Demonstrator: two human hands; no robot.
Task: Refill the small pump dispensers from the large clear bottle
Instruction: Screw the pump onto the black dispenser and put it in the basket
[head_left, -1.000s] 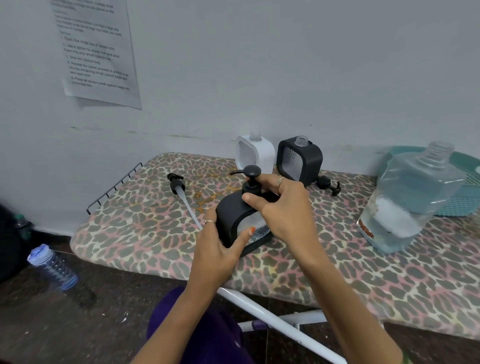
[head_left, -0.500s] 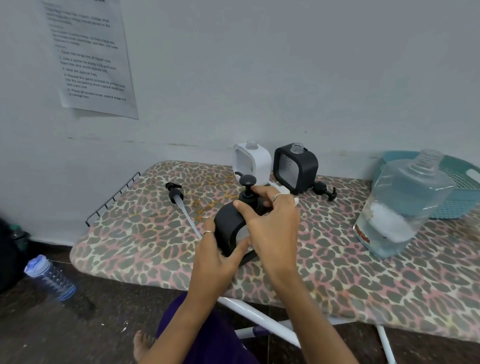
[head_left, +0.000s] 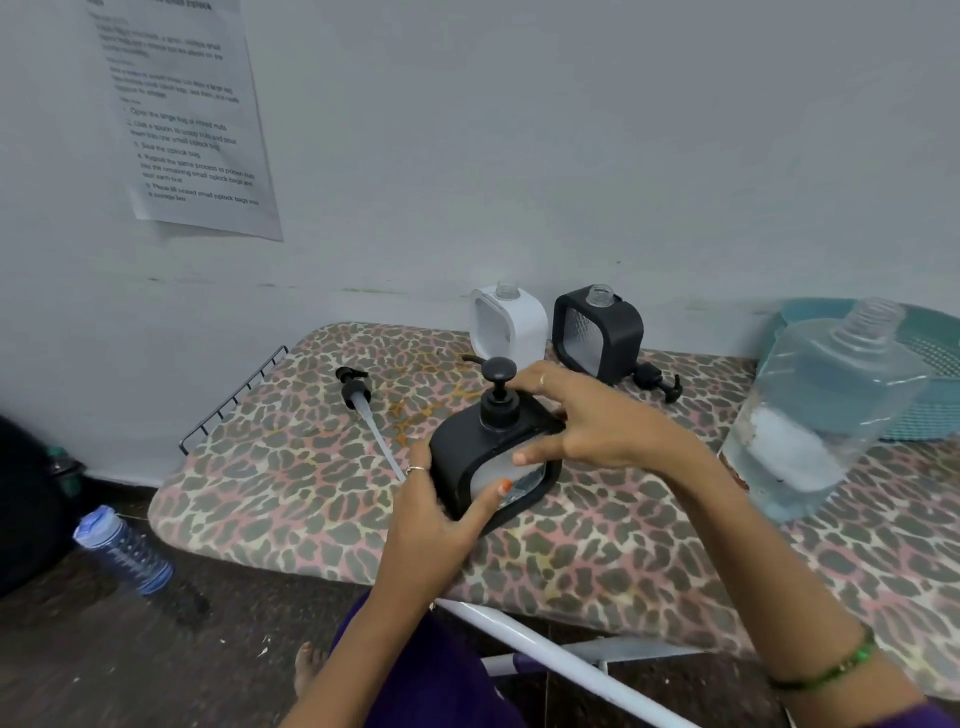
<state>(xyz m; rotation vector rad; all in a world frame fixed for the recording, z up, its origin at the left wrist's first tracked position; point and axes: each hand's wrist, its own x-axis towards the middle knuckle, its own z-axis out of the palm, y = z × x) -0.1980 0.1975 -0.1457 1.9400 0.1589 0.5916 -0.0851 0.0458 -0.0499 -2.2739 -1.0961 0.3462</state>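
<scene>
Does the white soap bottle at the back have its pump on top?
No, the white dispenser by the wall shows a bare clear neck with no pump, while a loose pump lies on the ironing board.

Soft, even, rather dim indoor light with no glare; faint shadow under the wall notice (head_left: 182, 114) at ten o'clock; wide-angle bending at the edges; large clear bottle (head_left: 826, 415) at three o'clock smeared; notice print blurred.
</scene>
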